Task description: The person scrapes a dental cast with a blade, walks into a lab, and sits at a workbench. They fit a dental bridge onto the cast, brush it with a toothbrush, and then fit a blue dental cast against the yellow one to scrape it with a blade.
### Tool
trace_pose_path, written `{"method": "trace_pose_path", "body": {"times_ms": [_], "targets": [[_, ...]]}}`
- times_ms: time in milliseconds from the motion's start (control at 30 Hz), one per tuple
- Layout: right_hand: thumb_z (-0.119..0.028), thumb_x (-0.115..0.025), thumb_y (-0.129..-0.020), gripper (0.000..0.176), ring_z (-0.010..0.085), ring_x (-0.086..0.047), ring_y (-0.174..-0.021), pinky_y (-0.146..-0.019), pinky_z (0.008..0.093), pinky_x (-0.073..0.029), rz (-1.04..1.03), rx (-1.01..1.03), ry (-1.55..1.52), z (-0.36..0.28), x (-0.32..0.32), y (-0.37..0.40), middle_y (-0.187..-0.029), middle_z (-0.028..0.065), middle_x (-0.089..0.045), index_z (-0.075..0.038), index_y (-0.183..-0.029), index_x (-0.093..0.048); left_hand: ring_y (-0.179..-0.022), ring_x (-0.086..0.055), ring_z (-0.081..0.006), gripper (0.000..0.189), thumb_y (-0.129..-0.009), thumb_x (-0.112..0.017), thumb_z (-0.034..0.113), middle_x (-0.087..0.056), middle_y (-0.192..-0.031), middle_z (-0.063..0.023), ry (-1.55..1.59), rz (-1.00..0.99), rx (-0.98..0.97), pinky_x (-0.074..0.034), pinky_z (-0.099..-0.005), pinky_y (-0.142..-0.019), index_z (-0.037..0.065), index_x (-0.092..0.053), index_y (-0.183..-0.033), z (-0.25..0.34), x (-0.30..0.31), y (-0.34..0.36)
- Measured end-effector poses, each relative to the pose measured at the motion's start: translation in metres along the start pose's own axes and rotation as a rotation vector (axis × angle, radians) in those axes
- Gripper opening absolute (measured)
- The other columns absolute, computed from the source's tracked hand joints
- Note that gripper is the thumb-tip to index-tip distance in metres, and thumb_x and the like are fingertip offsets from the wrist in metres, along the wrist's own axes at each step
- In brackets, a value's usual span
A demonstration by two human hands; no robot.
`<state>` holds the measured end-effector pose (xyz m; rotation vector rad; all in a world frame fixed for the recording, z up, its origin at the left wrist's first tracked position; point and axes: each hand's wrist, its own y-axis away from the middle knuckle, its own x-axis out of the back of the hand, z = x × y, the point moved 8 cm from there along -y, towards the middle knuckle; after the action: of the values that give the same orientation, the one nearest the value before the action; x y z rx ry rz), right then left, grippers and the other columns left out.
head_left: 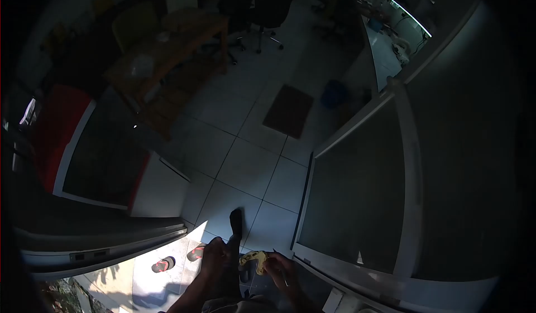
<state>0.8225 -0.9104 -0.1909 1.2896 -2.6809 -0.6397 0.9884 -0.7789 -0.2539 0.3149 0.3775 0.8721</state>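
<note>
Near the bottom centre, my right hand [278, 265] is closed on a curved yellowish piece shaped like a dental arch [254, 259]. A thin dark tool seems to stick up by its fingers. To the left of it, my left hand [215, 251] has its fingers curled together; whether something is inside them is too dark to tell. One of my feet, in dark footwear [237, 221], is on the tiled floor between and beyond the hands.
A glazed door [357, 201] stands at the right, a red-and-white cabinet [159, 193] at the left. Sandals [163, 264] lie on sunlit ground. Farther off are a mat [288, 111], a wooden table [195, 25], chairs, a blue bin [334, 92] and a person at a lit workbench [385, 62].
</note>
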Motion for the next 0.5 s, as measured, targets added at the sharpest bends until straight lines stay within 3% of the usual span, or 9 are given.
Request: {"method": "trace_pose_path", "body": {"times_ms": [33,133,167,233,267,300,367,433,500], "targets": [[-0.012,-0.063,-0.091,0.026,0.0145,-0.065,-0.083,-0.076,0.0291,-0.054,0.016,0.015,0.011,-0.036,-0.010,-0.021,-0.092,0.0097,-0.066,0.005,-0.110,-0.056,-0.061,-0.048,-0.0115,0.025,-0.096,-0.044,0.017,-0.044,-0.064,-0.0015,-0.104,0.003,0.023,-0.039,-0.0256,-0.056,0.008,-0.045,-0.073,0.050,0.000,-0.022],[-0.012,-0.065,-0.089,0.026,0.0122,-0.064,-0.077,-0.069,0.0262,-0.050,0.025,0.223,0.254,-0.124,-0.011,-0.074,-0.084,0.0086,-0.066,0.002,-0.110,-0.059,-0.055,-0.042,-0.0114,0.032,-0.100,-0.043,0.024,-0.039,-0.061,-0.0013,-0.181,-0.070,-0.195,-0.036,-0.0264,-0.053,0.008,-0.043,-0.072,0.128,0.007,-0.079],[-0.020,-0.058,-0.095,0.029,0.0145,-0.064,-0.077,-0.069,0.0276,-0.052,0.016,0.253,0.266,-0.146,-0.011,-0.089,-0.084,0.0108,-0.065,0.004,-0.112,-0.058,-0.053,-0.041,-0.0123,0.037,-0.100,-0.045,0.030,-0.040,-0.058,-0.0014,-0.045,-0.059,-0.155,-0.036,-0.0282,-0.052,0.008,-0.044,-0.071,0.122,0.017,-0.104],[-0.019,-0.059,-0.094,0.029,0.0150,-0.065,-0.078,-0.071,0.0285,-0.052,0.037,0.213,0.339,-0.180,-0.004,-0.119,-0.086,0.0109,-0.067,0.003,-0.113,-0.058,-0.052,-0.042,-0.0135,0.041,-0.099,-0.049,0.036,-0.041,-0.055,-0.0012,0.145,-0.050,0.049,-0.038,-0.0306,-0.052,0.008,-0.045,-0.070,0.145,0.004,-0.136],[-0.019,-0.059,-0.094,0.029,0.0150,-0.065,-0.078,-0.071,0.0285,-0.052,0.030,0.240,0.338,-0.200,0.003,-0.133,-0.086,0.0109,-0.067,0.003,-0.113,-0.058,-0.056,-0.051,-0.0153,0.037,-0.097,-0.053,0.034,-0.046,-0.054,-0.0025,0.211,-0.095,0.041,-0.042,-0.0307,-0.056,0.006,-0.049,-0.073,0.160,-0.007,-0.154],[-0.016,-0.060,-0.093,0.029,0.0150,-0.066,-0.079,-0.072,0.0283,-0.053,0.036,0.233,0.400,-0.214,0.006,-0.148,-0.087,0.0111,-0.068,0.004,-0.113,-0.058,-0.063,-0.059,-0.0173,0.033,-0.097,-0.053,0.029,-0.053,-0.058,-0.0049,0.220,-0.083,0.052,-0.046,-0.0291,-0.063,0.005,-0.053,-0.075,0.202,-0.029,-0.159],[-0.014,-0.061,-0.092,0.028,0.0151,-0.067,-0.080,-0.073,0.0281,-0.054,0.036,0.247,0.463,-0.234,0.014,-0.181,-0.089,0.0114,-0.068,0.004,-0.113,-0.058,-0.069,-0.057,-0.0192,0.034,-0.094,-0.057,0.032,-0.050,-0.059,-0.0078,0.102,-0.068,0.120,-0.045,-0.0345,-0.071,0.006,-0.050,-0.074,0.249,-0.070,-0.184],[-0.015,-0.062,-0.092,0.027,0.0115,-0.064,-0.074,-0.068,0.0258,-0.052,-0.004,0.225,0.199,-0.238,0.024,-0.216,-0.084,0.0067,-0.066,0.002,-0.111,-0.060,-0.074,-0.060,-0.0202,0.033,-0.096,-0.054,0.031,-0.052,-0.063,-0.0068,0.063,-0.126,0.114,-0.046,-0.0354,-0.072,0.004,-0.053,-0.076,0.237,-0.073,-0.229],[-0.015,-0.061,-0.092,0.026,0.0112,-0.064,-0.075,-0.068,0.0250,-0.052,-0.010,0.200,0.222,-0.259,0.032,-0.249,-0.085,0.0078,-0.067,0.004,-0.111,-0.059,-0.079,-0.063,-0.0186,0.038,-0.101,-0.042,0.033,-0.060,-0.076,-0.0064,0.197,-0.366,0.028,-0.049,-0.0320,-0.072,0.004,-0.059,-0.083,0.229,-0.086,-0.276]]}}
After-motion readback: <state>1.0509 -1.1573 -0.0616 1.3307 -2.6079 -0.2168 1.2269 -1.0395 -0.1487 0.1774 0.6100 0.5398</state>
